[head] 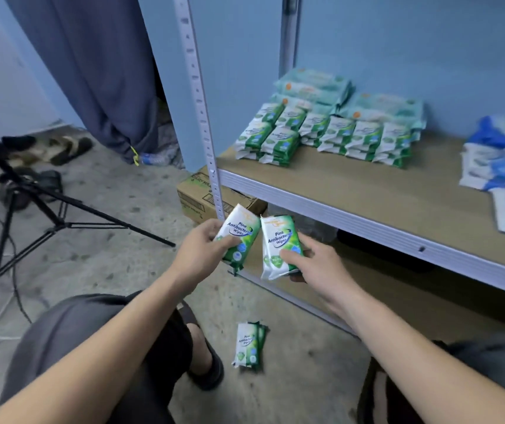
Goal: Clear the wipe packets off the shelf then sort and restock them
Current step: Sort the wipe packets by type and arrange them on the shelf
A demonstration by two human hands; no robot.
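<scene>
My left hand (204, 249) grips one green-and-white pine antibacterial wipe packet (239, 232), and my right hand (315, 264) grips a second such packet (277, 243) beside it, both held below the front edge of the shelf (352, 185). A few more green packets (248, 345) lie stacked on the floor between my knees. On the shelf, rows of stacked green packets (321, 136) stand at the back left, with pale teal packets (349, 96) piled behind them. Blue-and-white packets (502, 166) lie loosely at the shelf's right end.
A metal shelf upright (205, 117) rises just left of the packets in my hands. A cardboard box (202, 194) sits on the floor under the shelf. A black tripod (31, 203) with cables stands at left, near shoes and a hanging grey curtain (98, 71).
</scene>
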